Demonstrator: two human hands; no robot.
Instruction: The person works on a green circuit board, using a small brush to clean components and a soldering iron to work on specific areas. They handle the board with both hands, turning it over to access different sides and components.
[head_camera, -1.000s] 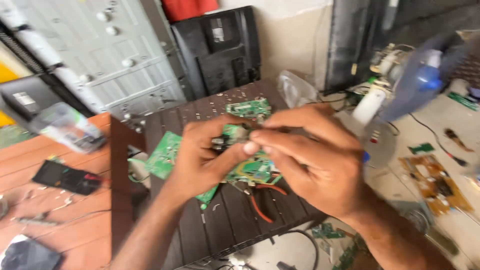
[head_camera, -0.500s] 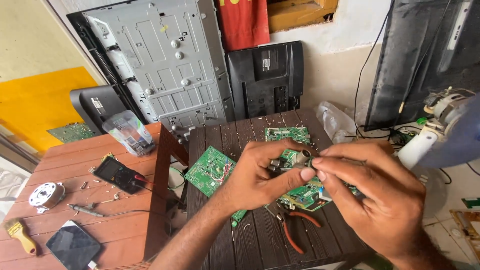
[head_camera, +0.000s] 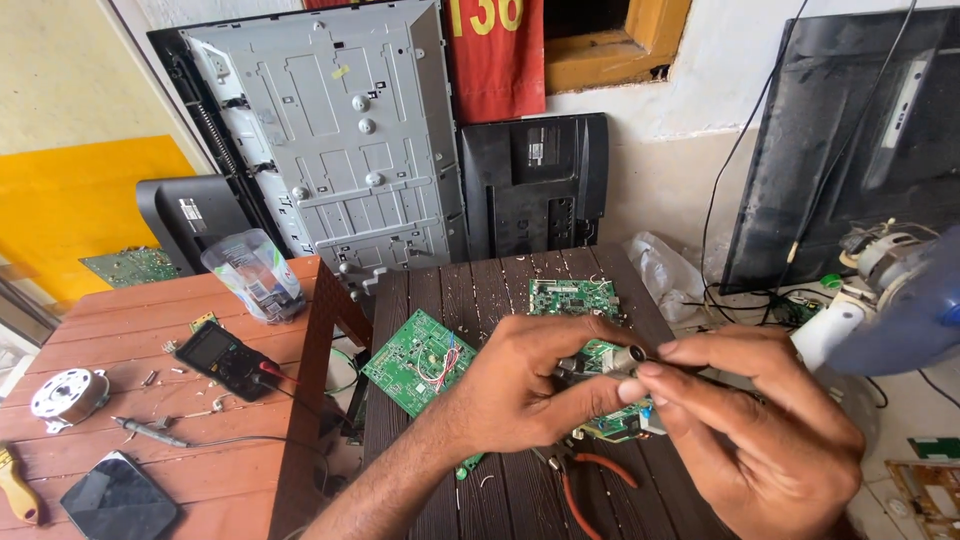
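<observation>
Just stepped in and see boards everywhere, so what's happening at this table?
A person is bent over a dark slatted table, both hands meeting on a small metal part above a green circuit board. The left hand pinches the part from one side, and the right hand grips it from the other. Another board with red wires and a third board lie nearby, with red-handled pliers in front. A multimeter sits on the brown table beside it.

Black multimeter (head_camera: 228, 358), red-handled pliers (head_camera: 583, 484), loose green circuit board (head_camera: 418, 361), grey metal panel (head_camera: 340, 130), solder spool (head_camera: 66, 395)
</observation>
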